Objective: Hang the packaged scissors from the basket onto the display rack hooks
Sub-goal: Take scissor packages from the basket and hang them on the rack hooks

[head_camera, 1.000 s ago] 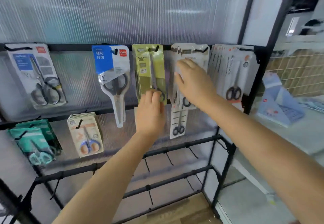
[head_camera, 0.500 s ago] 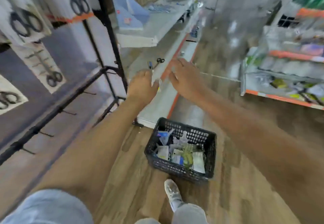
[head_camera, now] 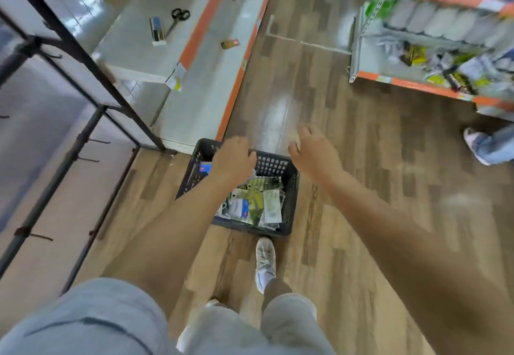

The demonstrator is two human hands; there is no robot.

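Display rack (head_camera: 83, 137): black frame at far left, with bare hooks (head_camera: 96, 141) projecting from its lower bars; no packages hang in the visible portion.

Basket (head_camera: 289, 187): black, perforated, on the wood floor just right of the rack's foot. It holds a loose heap of packaged scissors (head_camera: 258, 204), lying flat and overlapped, long axes mixed, most running roughly toward the viewer.

Left hand (head_camera: 232, 157): above the basket's far-left part, fingers loosely curled, holding nothing. The packages lie below it and toward the viewer. This hand appears the nearer of the two.

Right hand (head_camera: 315, 153): above the basket's far-right corner, largely outside the rim, fingers relaxed and spread, holding nothing.

Judgement: a pick is in hand; the left hand needs only to descend. The left forearm covers part of the heap; overlap may cause several packages to lift together.

Surroundings: loose scissors (head_camera: 178, 19) on the low white shelf (head_camera: 200, 82) beyond; stocked shelving (head_camera: 434, 48) at right; another person's shoe (head_camera: 474, 143) at far right.
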